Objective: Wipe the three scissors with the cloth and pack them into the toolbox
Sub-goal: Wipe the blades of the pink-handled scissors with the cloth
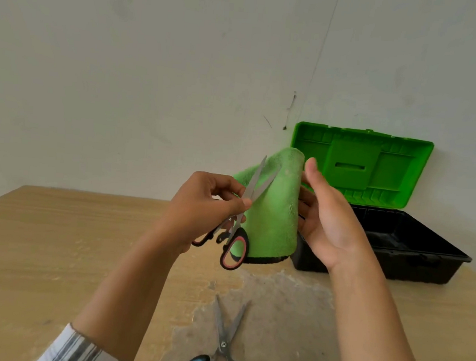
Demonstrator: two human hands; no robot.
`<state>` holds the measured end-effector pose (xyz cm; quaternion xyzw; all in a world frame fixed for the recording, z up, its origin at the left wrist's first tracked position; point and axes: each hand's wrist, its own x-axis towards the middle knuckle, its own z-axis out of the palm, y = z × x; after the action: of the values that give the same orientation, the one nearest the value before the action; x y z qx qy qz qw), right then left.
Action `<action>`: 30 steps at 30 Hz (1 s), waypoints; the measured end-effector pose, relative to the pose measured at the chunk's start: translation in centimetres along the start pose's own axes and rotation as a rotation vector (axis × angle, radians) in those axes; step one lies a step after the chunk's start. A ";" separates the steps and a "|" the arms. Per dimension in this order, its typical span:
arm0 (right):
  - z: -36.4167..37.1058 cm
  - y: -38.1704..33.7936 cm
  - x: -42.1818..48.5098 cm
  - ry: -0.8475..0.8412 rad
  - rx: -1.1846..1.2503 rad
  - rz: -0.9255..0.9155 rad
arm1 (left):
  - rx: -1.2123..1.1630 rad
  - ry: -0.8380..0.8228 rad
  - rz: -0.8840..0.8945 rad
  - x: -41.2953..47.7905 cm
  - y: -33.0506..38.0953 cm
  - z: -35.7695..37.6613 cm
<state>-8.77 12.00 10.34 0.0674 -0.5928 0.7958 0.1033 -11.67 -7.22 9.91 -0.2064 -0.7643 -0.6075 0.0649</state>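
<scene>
The left hand (pixel 203 206) is raised above the light wooden table (pixel 55 237). Its fingers are curled, and the thumb and fingertips pinch the steel scissors with black-and-red handles (pixel 255 179) at the pivot, just above the handle loops. These scissors stand nearly upright, with the blades spread apart and pointing up and the loops hanging below the hand. The blades lie in front of the green microfibre cloth (pixel 277 212).

The right hand (pixel 330 219) is held palm-left, just to the right of the cloth. The cloth hangs draped over its fingers, which are largely hidden behind the fabric. The thumb (pixel 311 169) stands straight at the cloth's upper right edge. The dark-trimmed lower hem of the cloth hangs clear of the table.

The plastic toolbox with a black base (pixel 413 251) sits on the table behind the right hand, at the foot of the white wall (pixel 154 74). Its green lid (pixel 360 167) is open and tilted back against the wall.

A second pair of steel scissors with blue-and-black handles (pixel 224 346) lies flat on a worn patch of the table, near the front edge between the two forearms. Its blades are spread and point away from the person.

A striped sleeve (pixel 75 350) covers the left upper forearm.
</scene>
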 end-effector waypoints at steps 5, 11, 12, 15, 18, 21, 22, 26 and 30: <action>0.0 0.6 0.1 -0.068 0.071 0.040 | 0.004 -0.015 0.026 -0.1 -0.2 0.1; 0.6 0.7 0.2 0.090 0.056 -0.045 | 0.002 -0.074 0.044 -0.4 -0.3 0.8; 0.4 0.7 0.2 0.124 0.071 -0.057 | 0.003 -0.106 0.035 -0.4 -0.2 0.6; -0.4 0.3 0.3 0.193 0.087 -0.075 | 0.062 -0.177 0.001 -0.4 -0.2 -0.3; -1.1 0.0 0.3 0.184 0.076 -0.079 | 0.056 -0.193 -0.021 -0.5 0.0 -0.4; -1.3 -0.1 0.1 0.142 0.006 -0.077 | 0.043 -0.175 -0.049 -0.6 0.1 -0.4; -1.3 0.0 0.1 0.127 -0.009 -0.077 | 0.051 -0.176 -0.054 -0.7 0.2 -0.4; -1.1 -0.1 0.1 0.093 -0.024 -0.083 | 0.069 -0.182 -0.058 -0.7 0.2 -0.5; -1.0 -0.1 0.0 0.076 -0.033 -0.109 | 0.053 -0.175 -0.070 -0.7 0.3 -0.5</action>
<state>-8.76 12.96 10.20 0.0677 -0.5968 0.7813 0.1697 -10.97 -7.77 10.03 -0.2300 -0.7895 -0.5687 -0.0178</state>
